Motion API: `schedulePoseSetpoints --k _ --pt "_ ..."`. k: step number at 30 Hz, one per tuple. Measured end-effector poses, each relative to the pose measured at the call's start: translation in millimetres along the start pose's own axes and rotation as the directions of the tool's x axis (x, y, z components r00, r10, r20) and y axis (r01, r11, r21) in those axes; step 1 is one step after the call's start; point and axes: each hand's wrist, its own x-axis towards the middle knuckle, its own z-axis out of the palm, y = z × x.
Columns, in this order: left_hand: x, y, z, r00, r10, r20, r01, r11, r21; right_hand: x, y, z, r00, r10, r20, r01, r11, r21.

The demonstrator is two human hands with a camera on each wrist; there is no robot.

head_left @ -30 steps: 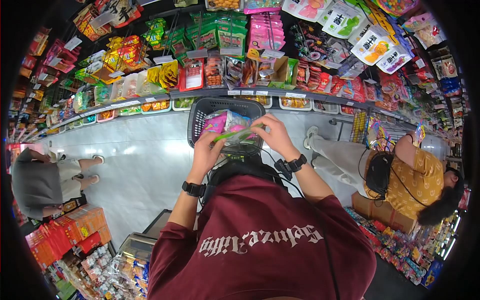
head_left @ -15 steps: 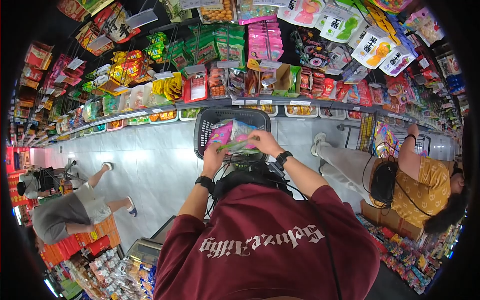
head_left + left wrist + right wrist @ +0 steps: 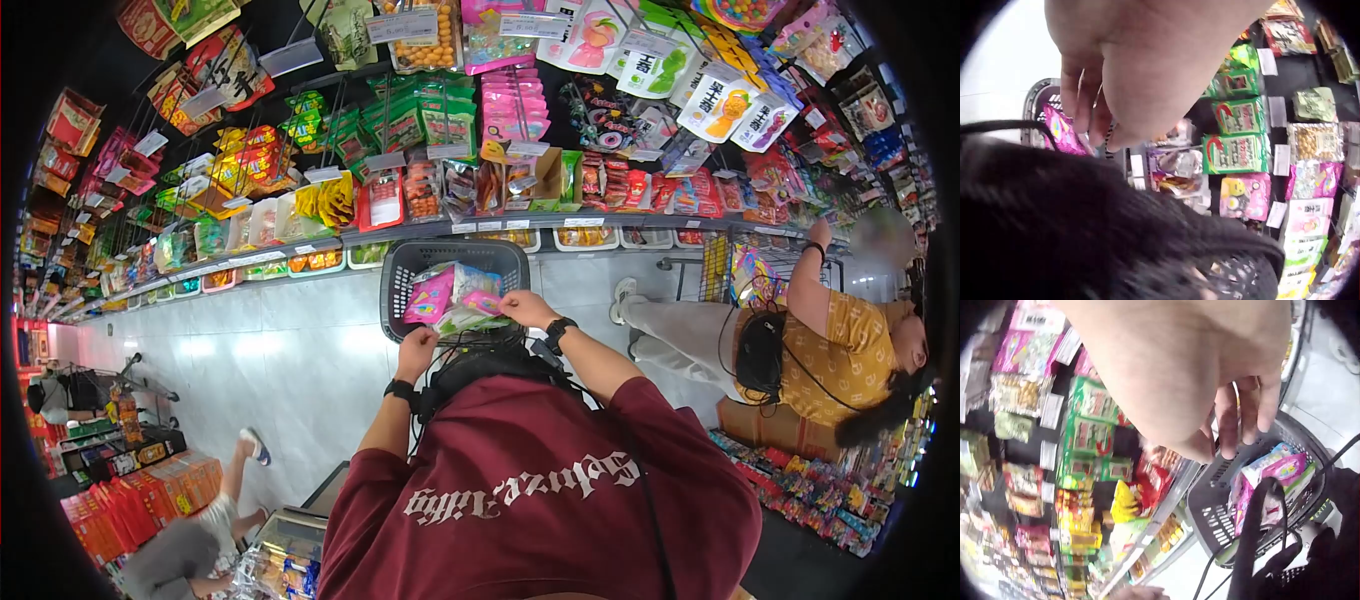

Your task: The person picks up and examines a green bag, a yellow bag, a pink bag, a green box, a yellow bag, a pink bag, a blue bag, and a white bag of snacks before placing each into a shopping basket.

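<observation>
A dark grey shopping basket (image 3: 398, 268) stands in front of me by the shelf. Inside lie a bright pink snack bag (image 3: 430, 298), a pale, clear-looking bag (image 3: 470, 282) and a green-edged packet (image 3: 462, 320) along the near side. My left hand (image 3: 418, 346) is at the basket's near left corner, fingers loosely bent and holding nothing. My right hand (image 3: 528, 309) overlaps the basket's right rim in the head view. Its fingers (image 3: 1249, 419) hang relaxed above the basket in the right wrist view, with no packet between them.
A long shelf edge (image 3: 610, 218) runs behind the basket, with hanging snack bags (image 3: 448, 125) above it and low trays of wrapped goods below. To the right a person in a yellow shirt (image 3: 840, 345) stands by a cart. Another person (image 3: 185, 555) is at the lower left.
Both hands held the green-edged packet over the basket earlier; now it lies inside and they have let go and moved apart. The person on the left has moved toward the bottom of the view.
</observation>
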Motion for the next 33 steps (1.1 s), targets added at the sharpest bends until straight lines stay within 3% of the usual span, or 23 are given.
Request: schedulePoseSetpoints --k 1,3,5,6,7,9,11,13,14,16,17,20,21,23,24,26,27,30,31,33 --pt "-3 -12 -3 0.999 -0.037 0.007 0.037 0.999 -0.014 0 20 -4 1.0 0.002 -0.01 -0.002 1.0 -0.006" --pt "-6 -68 -3 0.998 -0.061 -0.005 0.06 0.996 -0.059 -7 58 -17 0.99 0.137 -0.015 -0.132 0.973 0.188" --pt "-18 -116 -9 0.948 -0.315 0.047 0.318 0.928 -0.193 -34 57 -37 0.887 0.462 0.015 -0.401 0.752 0.523" --pt "-23 -147 -12 0.885 -0.451 0.114 0.464 0.838 -0.285 -46 64 -43 0.849 0.529 0.021 -0.394 0.605 0.692" --pt "-32 -170 -15 0.799 -0.568 0.197 0.598 0.716 -0.361 -58 73 -47 0.807 0.589 0.044 -0.359 0.43 0.828" --pt "-67 -171 -35 0.726 -0.639 0.254 0.681 0.612 -0.402 -80 104 -47 0.721 0.69 0.06 -0.193 0.117 0.974" --pt "-90 -203 -39 0.638 -0.732 0.239 0.732 0.48 -0.483 -113 138 -39 0.736 0.676 0.036 0.013 -0.068 0.998" --pt "-110 -267 -41 0.791 -0.564 0.236 0.607 0.771 -0.194 -146 165 -30 0.675 0.729 0.113 0.092 -0.236 0.967" --pt "-113 -263 -43 0.79 -0.562 0.246 0.607 0.773 -0.185 -166 138 -24 0.582 0.811 0.061 0.134 -0.169 0.976" --pt "-127 -249 -47 0.479 -0.853 0.206 0.851 0.393 -0.349 -199 153 -2 0.538 0.841 0.063 0.233 -0.22 0.947" --pt "-128 -249 -50 0.477 -0.853 0.213 0.856 0.394 -0.335 -216 161 10 0.503 0.861 0.069 0.322 -0.261 0.91" --pt "-124 -260 -46 0.536 -0.766 0.355 0.83 0.402 -0.387 -261 150 37 0.505 0.852 0.136 0.393 -0.368 0.843" --pt "-119 -249 -45 0.532 -0.765 0.363 0.834 0.399 -0.381 -275 151 46 0.497 0.857 0.134 0.398 -0.363 0.843" --pt "-105 -223 -43 0.589 -0.744 0.317 0.808 0.53 -0.257 -290 160 63 0.458 0.865 0.205 0.413 -0.412 0.812" --pt "-99 -211 -40 0.592 -0.742 0.315 0.805 0.532 -0.261 -295 169 72 0.418 0.891 0.179 0.388 -0.353 0.852" --pt "-88 -190 -33 0.733 -0.598 0.325 0.679 0.613 -0.404 -300 181 79 0.417 0.886 0.204 0.364 -0.368 0.855" --pt "-81 -177 -29 0.74 -0.594 0.315 0.671 0.617 -0.411 -297 184 78 0.408 0.883 0.231 0.342 -0.382 0.858" --pt "-73 -156 -15 0.798 -0.55 0.246 0.598 0.672 -0.436 -275 174 55 0.476 0.86 0.185 0.277 -0.346 0.896" --pt "-74 -155 -12 0.805 -0.544 0.237 0.588 0.677 -0.443 -265 168 43 0.515 0.842 0.158 0.234 -0.315 0.92" --pt "-81 -153 -4 0.785 -0.575 0.232 0.612 0.659 -0.438 -248 164 20 0.517 0.848 0.116 0.226 -0.266 0.937"
